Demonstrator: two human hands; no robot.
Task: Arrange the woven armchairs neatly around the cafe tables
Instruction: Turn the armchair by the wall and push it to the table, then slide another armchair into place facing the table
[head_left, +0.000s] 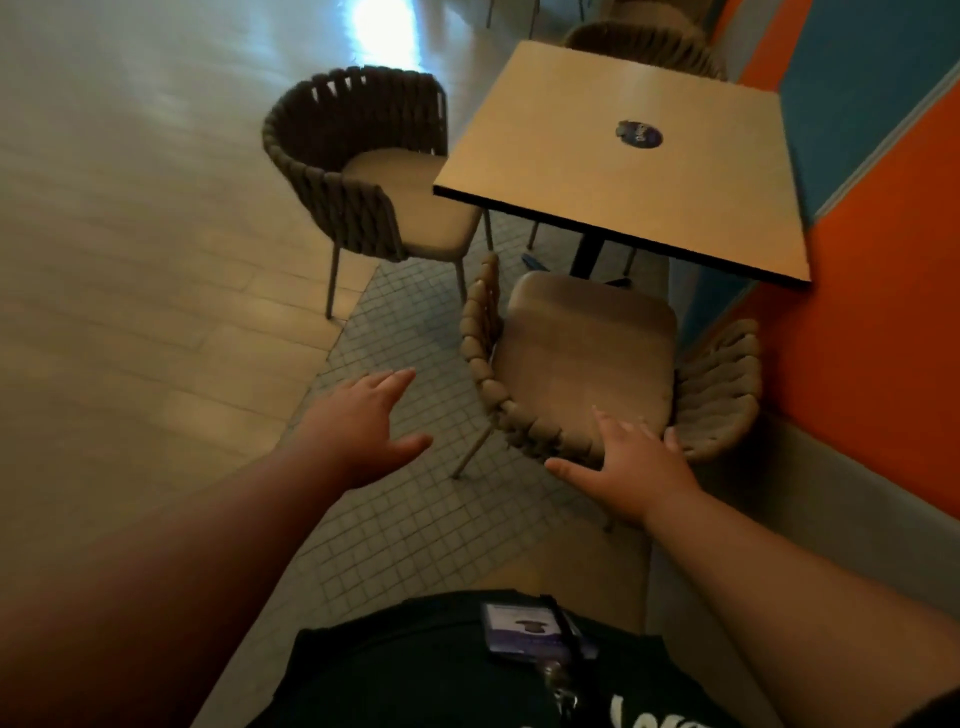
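Observation:
A woven armchair (587, 358) with a tan seat cushion stands right below me, its front tucked toward the square cafe table (628, 171). My right hand (631, 465) rests open on the chair's woven back rim, fingers spread. My left hand (366, 415) hovers open over the tiled floor, left of that chair and apart from it. A second woven armchair (358, 166) stands at the table's left side, angled toward it. A third armchair (644, 44) shows partly behind the table's far edge.
An orange and blue wall (872, 260) runs close along the right, next to the near chair's right arm. A round dark sticker (640, 134) lies on the tabletop. Small grey floor tiles (415, 519) lie under me; wide wood-look flooring (130, 260) spreads to the left.

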